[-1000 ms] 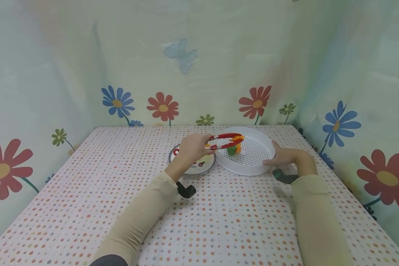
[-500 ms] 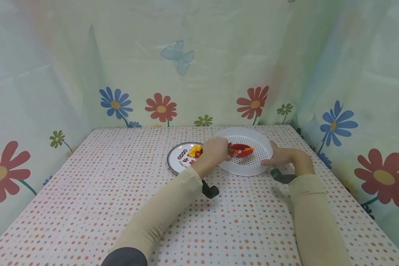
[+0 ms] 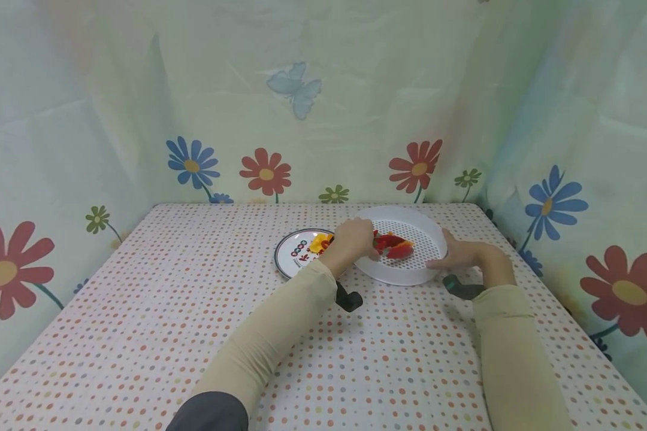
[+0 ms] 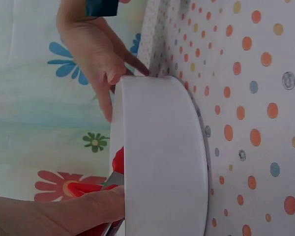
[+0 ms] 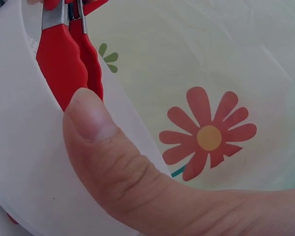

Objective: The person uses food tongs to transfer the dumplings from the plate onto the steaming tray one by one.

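Leftmost, a plate (image 3: 284, 254) with a yellow piece (image 3: 319, 242) on it is shown only in the head view. Next over, red tongs (image 5: 61, 64) are gripped in the curled left hand (image 3: 351, 242), with their tips down inside the white basket (image 3: 393, 276) just right of the plate. Over on the right, the basket's rim is held by the right hand (image 3: 460, 251), whose thumb is seen up close only from the right wrist. The tall smooth outer wall is best shown from the left wrist, though it's cut off at the bottom there.

The plate's right side is covered by the left hand and forearm. A bit of orange (image 3: 408, 244) is seen by the tips, but whether it's pinched can't really be told.

Everything is set on a dotted cloth (image 3: 140, 329), backed by pale flowery sheets (image 3: 350, 102) with a blue butterfly (image 3: 299, 91) printed on.
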The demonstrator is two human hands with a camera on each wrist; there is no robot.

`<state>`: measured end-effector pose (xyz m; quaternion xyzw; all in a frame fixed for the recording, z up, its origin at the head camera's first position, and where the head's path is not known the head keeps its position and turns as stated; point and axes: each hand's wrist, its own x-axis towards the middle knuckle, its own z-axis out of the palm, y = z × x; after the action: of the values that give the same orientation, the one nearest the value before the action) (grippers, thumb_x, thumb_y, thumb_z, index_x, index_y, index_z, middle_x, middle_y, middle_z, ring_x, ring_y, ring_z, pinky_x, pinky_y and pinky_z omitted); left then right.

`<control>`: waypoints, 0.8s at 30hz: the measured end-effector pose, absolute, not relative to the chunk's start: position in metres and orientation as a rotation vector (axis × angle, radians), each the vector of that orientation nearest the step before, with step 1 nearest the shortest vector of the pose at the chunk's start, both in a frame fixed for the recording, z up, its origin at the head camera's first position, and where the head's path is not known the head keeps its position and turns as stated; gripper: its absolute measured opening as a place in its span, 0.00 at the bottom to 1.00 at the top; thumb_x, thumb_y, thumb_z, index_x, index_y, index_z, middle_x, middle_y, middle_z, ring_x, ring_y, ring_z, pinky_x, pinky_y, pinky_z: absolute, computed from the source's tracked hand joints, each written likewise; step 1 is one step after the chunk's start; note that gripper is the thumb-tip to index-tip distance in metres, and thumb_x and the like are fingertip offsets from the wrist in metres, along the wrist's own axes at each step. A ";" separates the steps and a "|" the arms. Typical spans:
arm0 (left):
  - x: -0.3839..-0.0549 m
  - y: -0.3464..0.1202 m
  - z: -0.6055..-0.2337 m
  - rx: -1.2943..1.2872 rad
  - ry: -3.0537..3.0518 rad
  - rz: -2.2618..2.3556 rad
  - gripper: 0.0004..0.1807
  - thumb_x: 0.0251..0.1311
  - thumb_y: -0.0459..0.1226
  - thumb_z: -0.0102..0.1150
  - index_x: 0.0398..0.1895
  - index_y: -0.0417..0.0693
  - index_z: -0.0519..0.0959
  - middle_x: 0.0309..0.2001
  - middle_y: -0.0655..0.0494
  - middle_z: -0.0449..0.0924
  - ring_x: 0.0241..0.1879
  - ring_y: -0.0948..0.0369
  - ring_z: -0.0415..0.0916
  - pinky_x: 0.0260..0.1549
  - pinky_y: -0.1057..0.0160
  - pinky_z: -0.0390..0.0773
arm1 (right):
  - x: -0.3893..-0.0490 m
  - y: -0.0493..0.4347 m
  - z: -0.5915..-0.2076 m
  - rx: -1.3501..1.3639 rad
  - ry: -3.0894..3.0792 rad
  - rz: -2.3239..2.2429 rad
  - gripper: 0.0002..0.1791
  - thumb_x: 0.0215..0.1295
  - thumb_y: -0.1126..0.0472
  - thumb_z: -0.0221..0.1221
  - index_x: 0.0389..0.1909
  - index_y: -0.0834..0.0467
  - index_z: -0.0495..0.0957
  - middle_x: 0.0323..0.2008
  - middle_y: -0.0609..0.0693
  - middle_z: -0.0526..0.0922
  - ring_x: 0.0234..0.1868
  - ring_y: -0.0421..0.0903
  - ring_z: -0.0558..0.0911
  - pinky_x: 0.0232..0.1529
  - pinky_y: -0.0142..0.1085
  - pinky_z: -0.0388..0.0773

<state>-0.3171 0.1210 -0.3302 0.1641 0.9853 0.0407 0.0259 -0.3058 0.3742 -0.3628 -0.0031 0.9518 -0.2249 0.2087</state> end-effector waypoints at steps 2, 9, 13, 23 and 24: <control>-0.317 0.119 -0.329 0.514 3.038 0.140 0.30 0.42 0.58 0.71 0.45 0.52 0.78 0.35 0.59 0.77 0.32 0.59 0.73 0.29 0.64 0.76 | -0.305 0.374 -0.362 -0.013 2.651 -0.620 0.72 0.51 0.34 0.63 0.70 0.65 0.19 0.70 0.75 0.30 0.69 0.75 0.37 0.61 0.71 0.43; -0.316 0.115 -0.330 0.621 3.039 0.246 0.33 0.43 0.58 0.70 0.52 0.53 0.76 0.42 0.59 0.79 0.38 0.59 0.72 0.37 0.63 0.74 | -0.302 0.372 -0.358 -0.015 2.630 -0.647 0.73 0.50 0.33 0.64 0.70 0.65 0.18 0.70 0.74 0.28 0.69 0.75 0.35 0.61 0.72 0.41; -0.318 0.106 -0.329 0.673 3.079 0.370 0.41 0.43 0.59 0.70 0.62 0.56 0.70 0.54 0.59 0.78 0.46 0.59 0.73 0.45 0.60 0.76 | -0.302 0.370 -0.360 -0.006 2.602 -0.680 0.72 0.51 0.34 0.63 0.70 0.64 0.17 0.70 0.73 0.27 0.69 0.75 0.34 0.62 0.71 0.40; -0.321 0.033 -0.306 0.777 3.266 0.594 0.57 0.39 0.62 0.71 0.72 0.53 0.55 0.64 0.55 0.69 0.51 0.55 0.74 0.47 0.55 0.78 | -0.305 0.373 -0.362 -0.019 2.643 -0.632 0.72 0.51 0.34 0.63 0.69 0.66 0.18 0.69 0.75 0.32 0.68 0.75 0.40 0.61 0.72 0.42; -0.321 0.022 -0.306 0.788 3.265 0.570 0.57 0.39 0.61 0.71 0.72 0.53 0.56 0.64 0.55 0.69 0.52 0.55 0.74 0.48 0.53 0.78 | -0.306 0.374 -0.362 -0.030 2.650 -0.631 0.72 0.51 0.34 0.63 0.69 0.66 0.18 0.69 0.75 0.32 0.68 0.75 0.40 0.62 0.72 0.42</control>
<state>-0.3209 0.0221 -0.3057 0.2293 0.9500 0.1658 -0.1323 -0.3064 0.3739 -0.3625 -0.0109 0.9516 -0.2265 0.2073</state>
